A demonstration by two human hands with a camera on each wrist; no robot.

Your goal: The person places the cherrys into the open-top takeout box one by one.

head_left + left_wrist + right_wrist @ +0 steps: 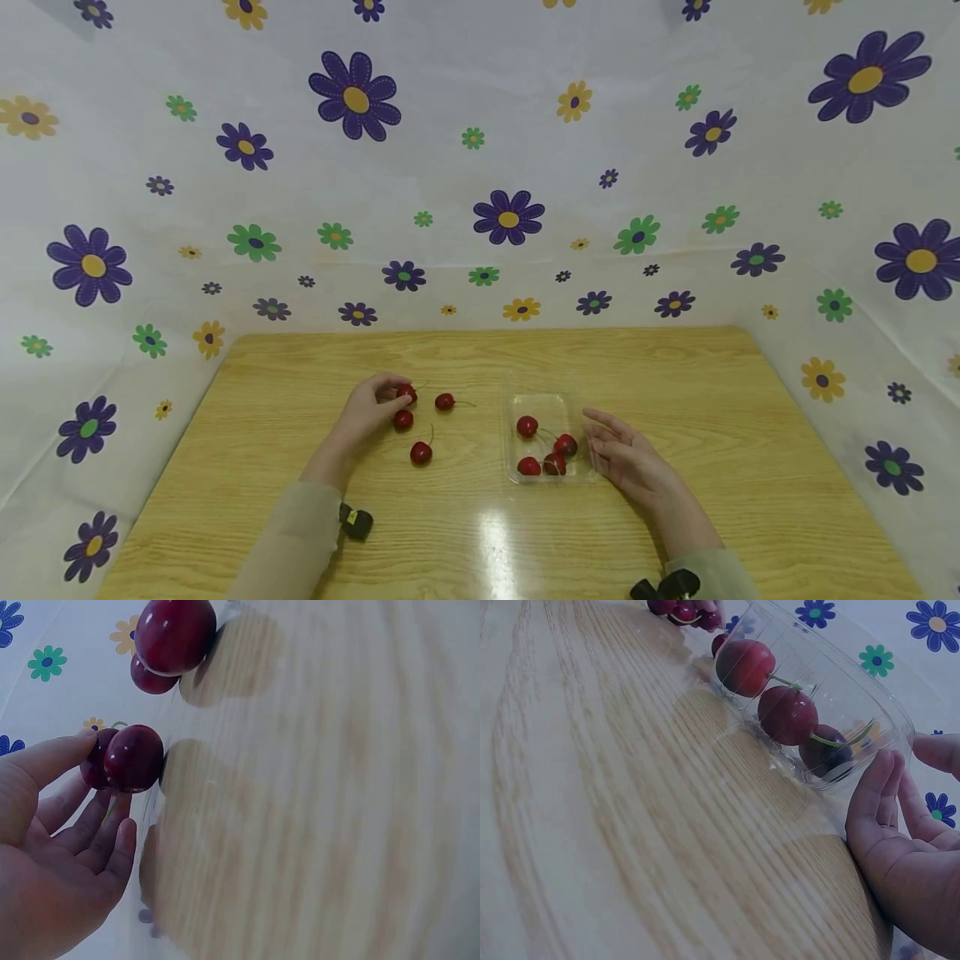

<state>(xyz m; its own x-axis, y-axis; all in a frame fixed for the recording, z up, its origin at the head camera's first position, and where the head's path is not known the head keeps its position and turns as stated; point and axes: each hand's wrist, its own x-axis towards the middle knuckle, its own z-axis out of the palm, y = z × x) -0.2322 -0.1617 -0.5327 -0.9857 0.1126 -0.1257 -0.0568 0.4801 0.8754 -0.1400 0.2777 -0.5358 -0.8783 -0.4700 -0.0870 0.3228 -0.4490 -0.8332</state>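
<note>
**Left hand pinching a cherry, right hand at the clear container**

The pinched cherry [407, 392] sits left of the table's middle, nearer the far edge than the near side. My left hand [371, 407] grasps it between thumb and fingers; whether it touches the wood, I can't tell. Just beside it, on the near side, lies a second cherry [403, 420]. A third cherry [445, 402] rests a little toward the table's right edge, its stem pointing that way, and a fourth cherry [422, 453] is closer to the near side, stem up toward the far edge.

Right of these I have the clear plastic container [542, 408], with four cherries [527, 427] inside, gathered mostly toward its near wall (the plastic is so see-through that its rim is hard to trace). My right hand [630, 465] is at the container's right wall, fingers loosely bent, touching rather than clenched.

The wooden table [675, 367] carries it all, with a bright glare [495, 550] toward the near side. Pale sleeves [288, 542] and dark wrist cameras [357, 523] follow each hand. A white flowered cloth [420, 175] rises beyond the far edge and along both side edges.
</note>
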